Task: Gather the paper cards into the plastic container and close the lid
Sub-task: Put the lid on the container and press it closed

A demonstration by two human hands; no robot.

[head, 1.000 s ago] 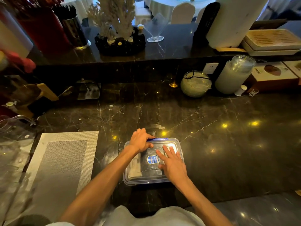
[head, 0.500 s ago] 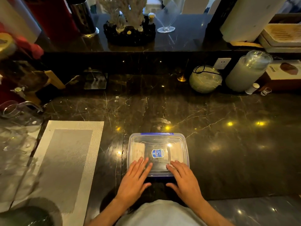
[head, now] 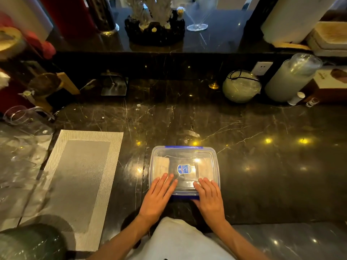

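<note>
A clear plastic container (head: 185, 156) with a blue-edged lid and a blue label lies on the dark marble counter, lid on top. Pale paper cards (head: 163, 164) show through the lid at its left side. My left hand (head: 158, 197) rests flat on the lid's near left corner, fingers spread. My right hand (head: 209, 197) lies flat on the near right corner, over the blue near clasp (head: 185, 196). Neither hand grips anything.
A grey woven placemat (head: 80, 177) lies to the left. Clear glassware (head: 20, 139) stands at the far left. At the back right are a round glass bowl (head: 241, 86) and a tall frosted jar (head: 290, 77). A raised ledge holds a coral ornament (head: 154, 25).
A second ago my left hand was at the lid's far edge and my right on its middle. Both hands have since come to the near edge and rest flat there.
</note>
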